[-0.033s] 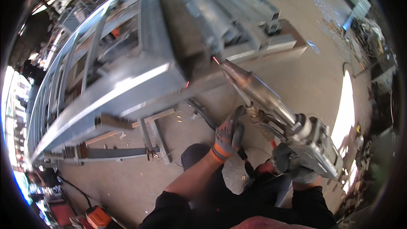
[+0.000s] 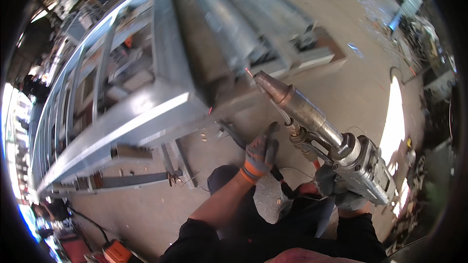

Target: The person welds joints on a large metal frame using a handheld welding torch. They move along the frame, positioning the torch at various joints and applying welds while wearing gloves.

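Over on the left, an orange box (image 2: 117,252) sits on the floor to the near side of the big grey metal frame (image 2: 170,119), which slants across the workspace with its near end smeared by blur. A small red spot of light shows at the frame's near corner. Off that corner, beyond and to the right of the frame, a row of grey metal bars (image 2: 224,24) lies side by side.

Nearer than the frame's corner and a bit right of it, the left hand (image 2: 259,158) hovers in a grey glove with an orange cuff, fingers stretched out and clasping nothing I can see. The torch lies just beyond those fingertips to their right, apart from them as I see it.

Well right of the frame, the right hand (image 2: 336,190), gloved in grey, has its fingers curled around the rear body of the metal torch (image 2: 319,122). The long barrel runs out ahead of those fingers, slanting back toward the frame, and its tip stops just right of the near corner with a gap showing between.
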